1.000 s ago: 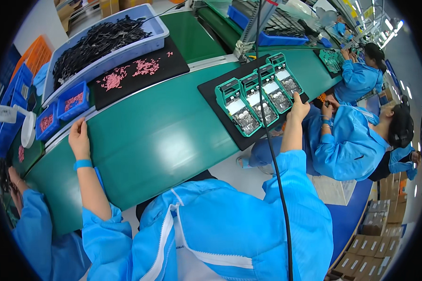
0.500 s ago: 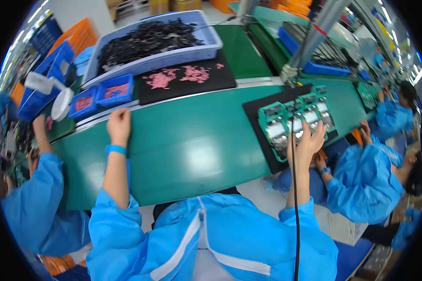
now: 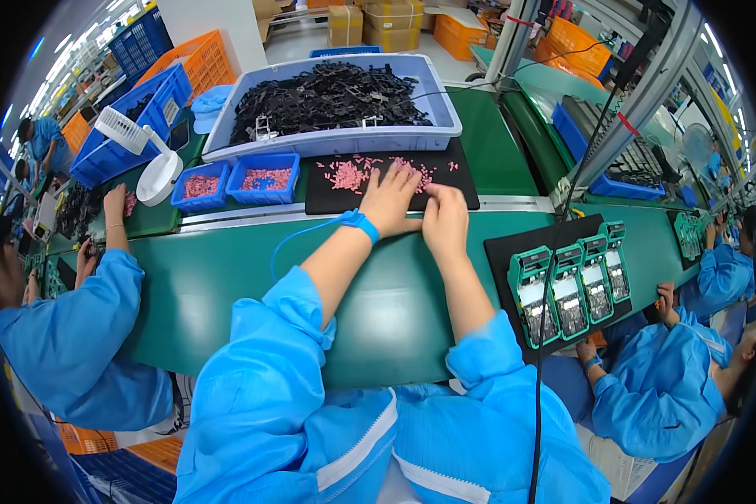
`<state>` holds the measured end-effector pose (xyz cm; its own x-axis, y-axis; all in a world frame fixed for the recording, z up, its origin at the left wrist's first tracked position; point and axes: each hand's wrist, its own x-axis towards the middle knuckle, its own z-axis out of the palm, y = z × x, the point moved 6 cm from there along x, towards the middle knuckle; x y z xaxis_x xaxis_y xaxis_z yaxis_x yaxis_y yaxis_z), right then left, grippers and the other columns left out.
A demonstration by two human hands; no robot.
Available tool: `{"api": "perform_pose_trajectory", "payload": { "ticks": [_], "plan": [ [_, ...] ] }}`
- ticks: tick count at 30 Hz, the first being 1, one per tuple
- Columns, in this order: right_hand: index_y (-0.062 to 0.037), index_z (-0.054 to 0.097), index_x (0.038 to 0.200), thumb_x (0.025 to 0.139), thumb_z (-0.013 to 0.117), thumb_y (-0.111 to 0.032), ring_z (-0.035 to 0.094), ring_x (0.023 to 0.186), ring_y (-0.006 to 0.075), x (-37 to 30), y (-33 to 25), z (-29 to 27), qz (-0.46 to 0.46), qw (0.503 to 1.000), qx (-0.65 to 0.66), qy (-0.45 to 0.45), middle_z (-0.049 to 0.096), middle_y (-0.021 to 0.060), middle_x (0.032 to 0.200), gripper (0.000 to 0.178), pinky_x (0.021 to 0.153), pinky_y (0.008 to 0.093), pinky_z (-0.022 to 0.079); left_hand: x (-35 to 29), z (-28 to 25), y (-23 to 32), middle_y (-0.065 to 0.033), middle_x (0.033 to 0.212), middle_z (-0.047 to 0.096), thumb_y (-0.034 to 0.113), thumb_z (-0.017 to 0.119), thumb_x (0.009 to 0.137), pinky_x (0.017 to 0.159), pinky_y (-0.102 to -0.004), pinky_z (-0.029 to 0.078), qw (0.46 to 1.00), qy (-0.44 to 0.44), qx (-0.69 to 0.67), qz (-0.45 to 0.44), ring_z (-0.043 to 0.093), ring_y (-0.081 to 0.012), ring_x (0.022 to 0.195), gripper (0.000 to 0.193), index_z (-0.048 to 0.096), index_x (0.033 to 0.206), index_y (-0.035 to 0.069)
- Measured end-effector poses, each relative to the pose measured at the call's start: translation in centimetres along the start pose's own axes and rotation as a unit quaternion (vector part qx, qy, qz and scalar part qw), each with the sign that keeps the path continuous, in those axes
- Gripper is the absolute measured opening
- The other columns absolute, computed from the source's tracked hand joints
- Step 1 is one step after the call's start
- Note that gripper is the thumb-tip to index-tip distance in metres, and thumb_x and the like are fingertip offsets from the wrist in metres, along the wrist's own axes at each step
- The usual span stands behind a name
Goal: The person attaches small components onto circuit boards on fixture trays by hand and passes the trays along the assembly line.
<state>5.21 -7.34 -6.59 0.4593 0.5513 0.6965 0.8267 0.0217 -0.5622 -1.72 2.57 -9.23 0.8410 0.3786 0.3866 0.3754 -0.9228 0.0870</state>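
two hands inspected: left hand (image 3: 390, 202), fingers spread, reaches over loose pink pieces (image 3: 346, 175) on the black mat (image 3: 459, 190); right hand (image 3: 444, 220), fingers curled, sits just beside; whether gripping anything cannot be told. recommended: light fingertip contact, keeping pieces off the mat's edge.

Your left hand (image 3: 388, 202) covers some of the pink pieces (image 3: 344, 175), and whether its fingers hold any is unclear. Your right hand (image 3: 445, 220) curls its fingertips out of sight, hiding anything between them. Each pink piece is too small to show its exact shape. The black cable (image 3: 538, 412) hides a strip of the leftmost green frame (image 3: 529, 294). Your jacket (image 3: 252, 395) runs off the lower edge.
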Motion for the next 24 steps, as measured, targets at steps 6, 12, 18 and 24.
{"api": "perform_pose_trajectory", "payload": {
  "ticks": [6, 12, 18, 24],
  "plan": [
    [-0.0048, 0.065, 0.089, 0.077, 0.054, 0.003, 0.058, 0.088, 0.0327, 0.7, 5.5, 2.9, 0.01, 0.997, -0.07, 0.04, 0.062, 0.0134, 0.088, 0.018, 0.079, 0.0428, 0.046, -1.4, 0.4, 0.3, -0.0191, 0.143, 0.04, 0.048, 0.068, 0.077, 0.111, -0.0467, 0.027, 0.996, 0.02, -0.081, 0.03, 0.033, -0.0342, 0.136, 0.08, 0.043, 0.135, 0.0],
    [-0.0066, 0.067, 0.074, 0.071, 0.056, 0.005, 0.058, 0.085, 0.0292, 1.2, 4.6, 3.5, 0.004, 1.0, -0.015, 0.001, 0.061, 0.0098, 0.083, 0.017, 0.077, 0.0394, 0.047, -3.8, -0.3, -0.1, -0.0186, 0.143, 0.041, 0.045, 0.068, 0.079, 0.112, -0.0456, 0.027, 0.997, 0.021, -0.076, 0.022, 0.033, -0.0328, 0.136, 0.077, 0.043, 0.135, -0.001],
    [-0.0076, 0.069, 0.075, 0.07, 0.057, 0.005, 0.058, 0.084, 0.0286, 1.3, 4.9, 3.3, 0.021, 1.0, 0.006, 0.0, 0.06, 0.0086, 0.082, 0.018, 0.076, 0.0386, 0.047, -4.7, -1.2, -1.0, -0.0178, 0.131, 0.054, 0.037, 0.071, 0.078, 0.109, -0.0444, 0.032, 0.989, 0.065, -0.129, 0.007, 0.044, -0.0334, 0.128, 0.057, 0.058, 0.12, 0.0],
    [-0.014, 0.073, 0.082, 0.071, 0.06, 0.001, 0.055, 0.085, 0.0254, 1.2, 2.1, 3.6, -0.054, 0.998, 0.003, -0.021, 0.057, 0.0052, 0.084, 0.023, 0.075, 0.0376, 0.044, -5.0, -2.2, -2.3, -0.0154, 0.109, 0.066, 0.014, 0.071, 0.077, 0.1, -0.0423, 0.044, 0.964, 0.16, -0.209, -0.042, 0.058, -0.0304, 0.113, 0.028, 0.066, 0.102, 0.004]
  ]
}}
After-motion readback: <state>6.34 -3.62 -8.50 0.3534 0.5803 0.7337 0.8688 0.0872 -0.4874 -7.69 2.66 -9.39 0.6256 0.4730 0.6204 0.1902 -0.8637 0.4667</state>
